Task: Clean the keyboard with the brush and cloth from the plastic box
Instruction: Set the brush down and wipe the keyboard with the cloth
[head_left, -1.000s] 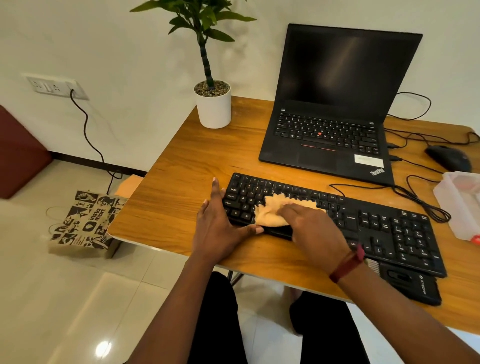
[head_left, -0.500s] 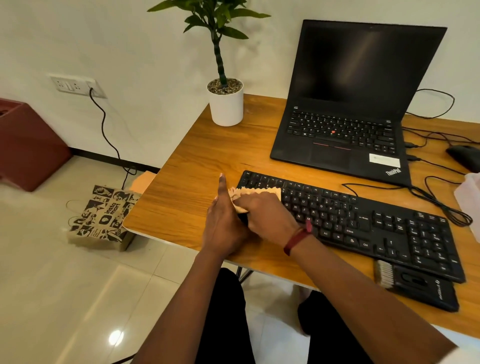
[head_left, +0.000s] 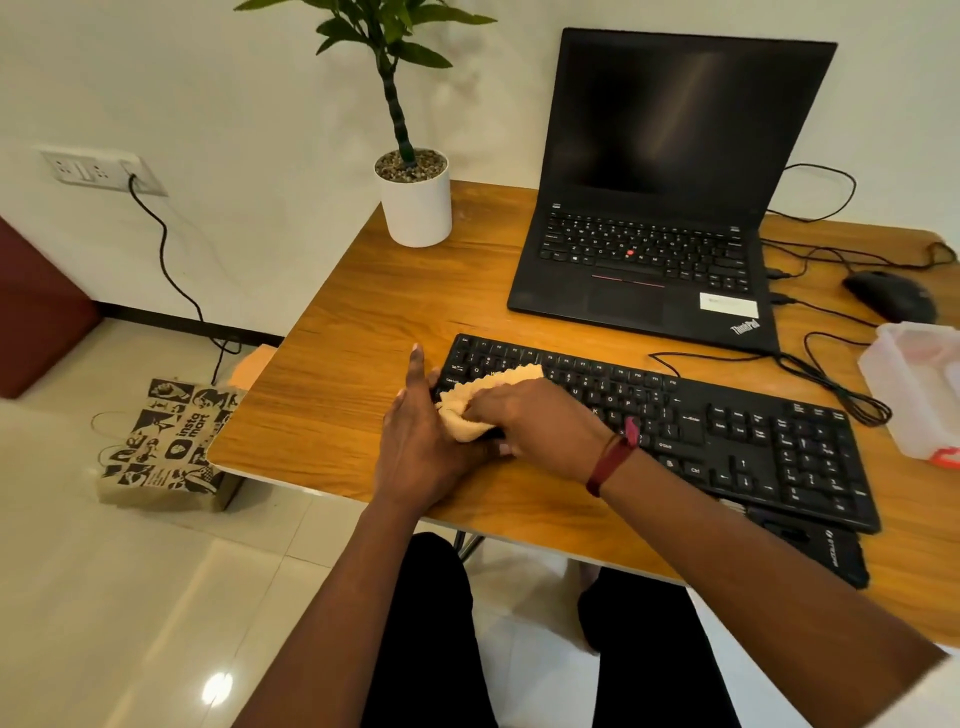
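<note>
Partly hidden brush, cloth beneath right hand, plastic box cropped

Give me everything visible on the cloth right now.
The cloth is pale peach, soft-looking fabric with a zigzag edge, bunched up. It lies on the left end of the black keyboard. The right hand covers and grips most of it; the left hand touches its left side.

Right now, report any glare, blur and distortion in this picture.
Head view: a bright glare spot on the floor tile; a faint light streak on the laptop screen; wide-angle bending bows the table edge; keyboard legends look soft; the cloth under the right hand shows its folds; the plastic box looks washed out.
</note>
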